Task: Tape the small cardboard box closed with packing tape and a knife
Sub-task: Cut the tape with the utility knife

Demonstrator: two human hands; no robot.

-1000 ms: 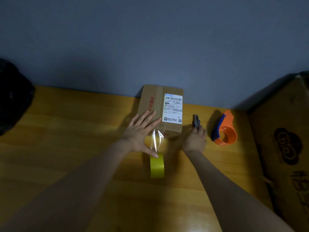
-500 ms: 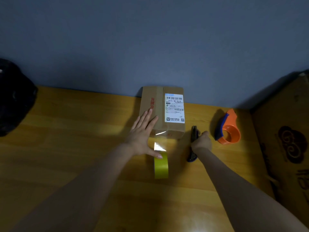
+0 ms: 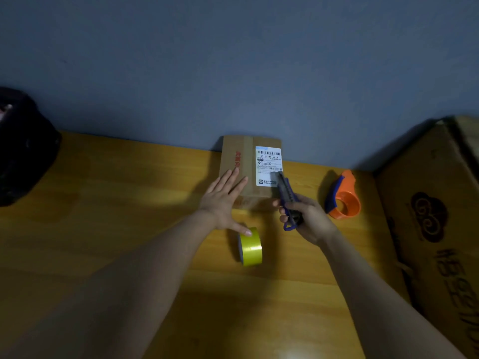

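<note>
A small cardboard box (image 3: 247, 158) with a white shipping label lies flat against the wall at the back of the wooden table (image 3: 116, 203). My left hand (image 3: 224, 200) rests flat with fingers spread on the box's near left corner, its thumb touching the yellow tape roll (image 3: 251, 246), which stands on edge just in front of the box. My right hand (image 3: 308, 218) grips a blue utility knife (image 3: 287, 198), its tip over the label's lower right corner. A stretch of clear tape seems to run from the roll to the box's front edge, barely visible.
An orange and blue tape dispenser (image 3: 343, 200) sits on the table to the right of the knife. A large cardboard carton (image 3: 435, 229) fills the right side. A black bag (image 3: 23, 149) lies at the far left edge.
My right hand has picked the knife up off the table and raised it, pointing its tip over the box. My left hand stays pressed on the box and roll.
</note>
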